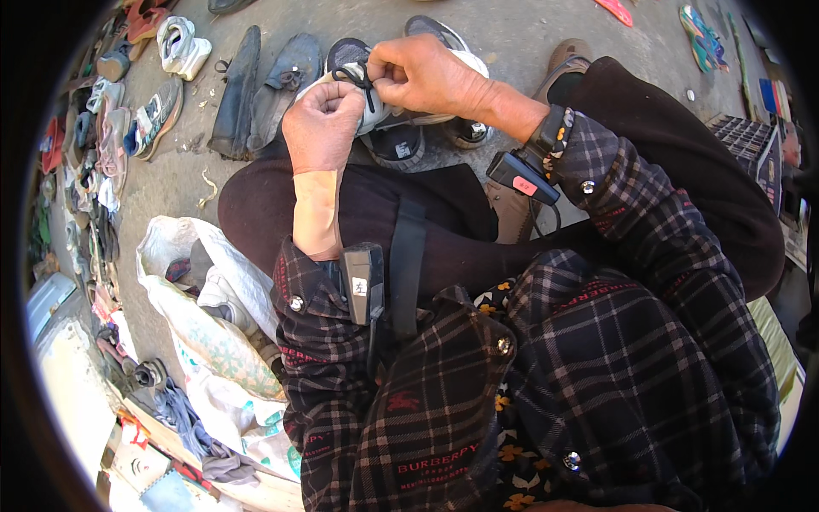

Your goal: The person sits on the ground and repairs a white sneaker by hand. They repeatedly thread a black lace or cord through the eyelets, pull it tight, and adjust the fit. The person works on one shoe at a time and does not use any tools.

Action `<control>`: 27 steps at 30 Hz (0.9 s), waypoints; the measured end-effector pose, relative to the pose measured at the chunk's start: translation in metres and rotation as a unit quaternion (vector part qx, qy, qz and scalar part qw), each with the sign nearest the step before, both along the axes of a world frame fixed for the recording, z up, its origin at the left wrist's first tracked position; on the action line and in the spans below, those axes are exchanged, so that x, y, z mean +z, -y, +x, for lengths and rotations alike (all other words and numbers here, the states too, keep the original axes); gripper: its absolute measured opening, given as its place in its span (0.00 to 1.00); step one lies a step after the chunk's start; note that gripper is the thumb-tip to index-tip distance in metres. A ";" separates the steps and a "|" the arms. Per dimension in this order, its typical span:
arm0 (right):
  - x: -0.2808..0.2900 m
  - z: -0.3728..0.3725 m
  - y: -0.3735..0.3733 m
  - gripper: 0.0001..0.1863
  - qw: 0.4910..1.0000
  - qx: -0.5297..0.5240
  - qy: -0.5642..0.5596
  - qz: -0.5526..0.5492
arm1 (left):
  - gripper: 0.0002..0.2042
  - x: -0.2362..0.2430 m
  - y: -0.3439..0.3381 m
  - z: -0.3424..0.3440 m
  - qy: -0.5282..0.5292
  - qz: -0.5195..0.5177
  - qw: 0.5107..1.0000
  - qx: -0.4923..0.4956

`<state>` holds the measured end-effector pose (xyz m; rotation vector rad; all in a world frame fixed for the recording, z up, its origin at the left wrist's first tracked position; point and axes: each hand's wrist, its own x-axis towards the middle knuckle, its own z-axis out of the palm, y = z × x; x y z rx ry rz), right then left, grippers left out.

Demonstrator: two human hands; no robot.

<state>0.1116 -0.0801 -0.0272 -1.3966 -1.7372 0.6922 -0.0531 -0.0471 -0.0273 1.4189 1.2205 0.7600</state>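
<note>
In front of my knees, a pale sneaker [374,112] has a black shoelace [352,79] raised in a loop above it. My right hand [432,78] comes from the right and pinches the lace between thumb and fingers. My left hand [322,126] is closed in a pinch at the near side of the loop; its fingertips partly cover the lace and shoe. Beyond my right hand lies a dark sneaker with a white sole [433,32]. Black shoes [397,145] sit just below the hands.
Left of my hands lie a long black shoe [235,96] and a worn grey shoe [287,88]. A white sack [209,328] holding shoes leans by my left leg. Rows of shoes line the far left. A plastic crate [746,141] and colourful sandals [703,38] are at right.
</note>
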 end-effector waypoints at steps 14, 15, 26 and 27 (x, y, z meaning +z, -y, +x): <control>-0.009 -0.006 -0.002 0.03 0.991 0.008 0.087 0.105 | 0.04 0.005 0.008 0.009 -0.112 0.111 0.987 0.010; -0.009 -0.006 -0.001 0.03 0.990 0.010 0.090 0.107 | 0.04 0.006 0.008 0.009 -0.103 0.106 0.989 0.011; 0.000 0.002 0.001 0.02 0.999 0.025 0.015 -0.014 | 0.04 0.001 -0.001 0.006 -0.032 0.044 0.998 -0.012; 0.000 0.002 0.001 0.03 1.000 0.023 0.011 -0.017 | 0.04 0.000 -0.001 0.006 -0.011 0.022 1.000 -0.007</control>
